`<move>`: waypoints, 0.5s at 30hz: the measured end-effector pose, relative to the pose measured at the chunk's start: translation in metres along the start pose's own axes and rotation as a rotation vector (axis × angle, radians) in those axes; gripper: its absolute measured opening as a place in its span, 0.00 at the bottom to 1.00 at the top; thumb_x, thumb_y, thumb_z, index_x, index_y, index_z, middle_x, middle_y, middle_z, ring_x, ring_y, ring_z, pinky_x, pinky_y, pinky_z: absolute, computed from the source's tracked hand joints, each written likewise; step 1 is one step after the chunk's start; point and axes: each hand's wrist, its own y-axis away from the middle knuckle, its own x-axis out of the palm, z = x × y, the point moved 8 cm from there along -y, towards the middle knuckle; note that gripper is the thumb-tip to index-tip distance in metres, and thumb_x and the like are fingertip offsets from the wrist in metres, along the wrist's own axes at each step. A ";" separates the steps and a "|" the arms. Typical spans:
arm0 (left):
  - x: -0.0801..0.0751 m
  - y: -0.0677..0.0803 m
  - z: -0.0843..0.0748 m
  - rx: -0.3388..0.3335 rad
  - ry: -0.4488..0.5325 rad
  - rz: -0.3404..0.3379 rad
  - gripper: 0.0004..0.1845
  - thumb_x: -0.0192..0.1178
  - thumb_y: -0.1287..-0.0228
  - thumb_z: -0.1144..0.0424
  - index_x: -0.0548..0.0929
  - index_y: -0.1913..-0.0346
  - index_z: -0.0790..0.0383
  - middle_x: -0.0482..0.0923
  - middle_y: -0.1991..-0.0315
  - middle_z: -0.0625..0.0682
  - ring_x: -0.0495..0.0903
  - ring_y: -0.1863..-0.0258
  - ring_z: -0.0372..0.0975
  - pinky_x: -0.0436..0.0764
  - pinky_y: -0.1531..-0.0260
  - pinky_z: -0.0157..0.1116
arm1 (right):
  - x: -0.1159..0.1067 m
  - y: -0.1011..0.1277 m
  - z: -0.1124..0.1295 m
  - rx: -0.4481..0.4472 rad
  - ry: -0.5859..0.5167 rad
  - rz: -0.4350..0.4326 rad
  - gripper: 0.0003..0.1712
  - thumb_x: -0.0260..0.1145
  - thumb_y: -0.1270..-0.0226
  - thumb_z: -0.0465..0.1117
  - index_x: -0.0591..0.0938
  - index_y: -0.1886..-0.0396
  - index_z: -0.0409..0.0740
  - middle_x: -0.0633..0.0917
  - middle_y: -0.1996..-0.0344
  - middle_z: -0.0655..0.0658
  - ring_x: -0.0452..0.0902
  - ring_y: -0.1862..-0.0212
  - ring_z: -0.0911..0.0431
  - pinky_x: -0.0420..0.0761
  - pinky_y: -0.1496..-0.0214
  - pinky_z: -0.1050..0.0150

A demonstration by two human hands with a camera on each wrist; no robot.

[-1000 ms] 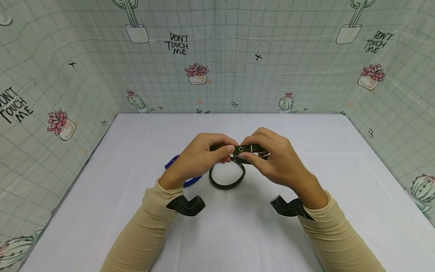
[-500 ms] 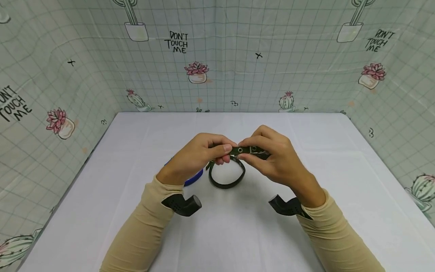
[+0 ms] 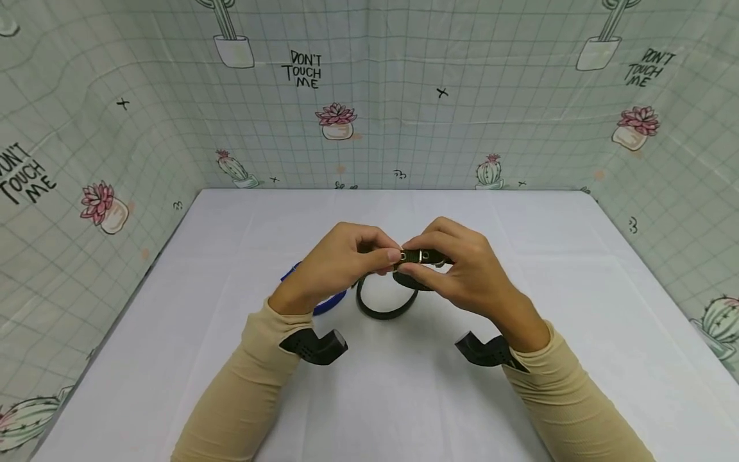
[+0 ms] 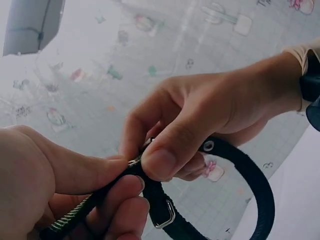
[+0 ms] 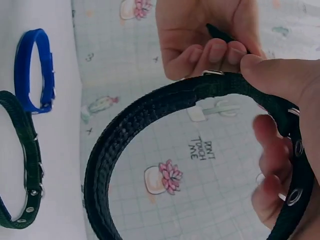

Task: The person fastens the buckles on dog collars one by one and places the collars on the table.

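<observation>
A dark green pet collar (image 3: 411,256) with metal eyelets is held up between both hands at mid-table. My left hand (image 3: 346,260) pinches its strap end between thumb and fingers. Close by on the right, my right hand (image 3: 462,260) grips the strap near a metal fitting. The collar's loop (image 5: 100,170) spreads wide in the right wrist view. A silver buckle-like frame (image 4: 167,217) shows on the strap in the left wrist view. Fingers cover the spot where the strap parts meet, so I cannot tell how they are threaded.
Below the hands, a second dark collar (image 3: 385,315) lies looped on the white table (image 3: 392,398). A blue collar (image 3: 330,303) is left of it, partly hidden by the left hand. Patterned cloth (image 3: 398,122) walls the table's back and sides.
The strap's visible eyelet has shifted slightly left, and the right hand has moved a little left too. The held collar's loop now shows beneath the right thumb. Both hands keep their hold.
</observation>
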 end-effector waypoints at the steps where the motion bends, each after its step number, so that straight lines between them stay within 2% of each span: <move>1: -0.001 0.000 0.001 -0.010 0.009 0.009 0.08 0.62 0.28 0.61 0.88 0.59 0.61 0.82 0.66 0.53 0.80 0.63 0.44 0.81 0.57 0.42 | 0.000 0.000 -0.001 0.010 -0.003 0.009 0.13 0.80 0.47 0.32 0.88 0.61 0.44 0.81 0.67 0.53 0.77 0.67 0.63 0.78 0.69 0.72; 4: -0.003 -0.001 0.002 -0.031 0.040 0.014 0.09 0.62 0.27 0.62 0.88 0.57 0.63 0.83 0.64 0.55 0.81 0.61 0.46 0.82 0.55 0.41 | 0.001 0.002 -0.003 0.047 -0.019 0.031 0.13 0.77 0.44 0.30 0.88 0.59 0.44 0.83 0.65 0.54 0.78 0.66 0.62 0.81 0.68 0.69; 8: -0.006 0.000 0.003 -0.038 0.075 -0.010 0.09 0.62 0.28 0.62 0.89 0.56 0.65 0.84 0.62 0.57 0.83 0.61 0.47 0.83 0.54 0.41 | 0.000 0.002 -0.006 0.085 -0.022 0.030 0.13 0.74 0.42 0.29 0.87 0.58 0.44 0.83 0.65 0.55 0.76 0.67 0.62 0.78 0.68 0.68; 15: -0.003 -0.003 0.005 -0.036 0.106 0.011 0.11 0.60 0.26 0.62 0.87 0.57 0.68 0.81 0.67 0.57 0.81 0.62 0.47 0.82 0.55 0.41 | -0.001 0.000 -0.003 0.036 -0.039 -0.015 0.15 0.76 0.45 0.26 0.87 0.57 0.41 0.84 0.66 0.53 0.72 0.71 0.62 0.72 0.72 0.72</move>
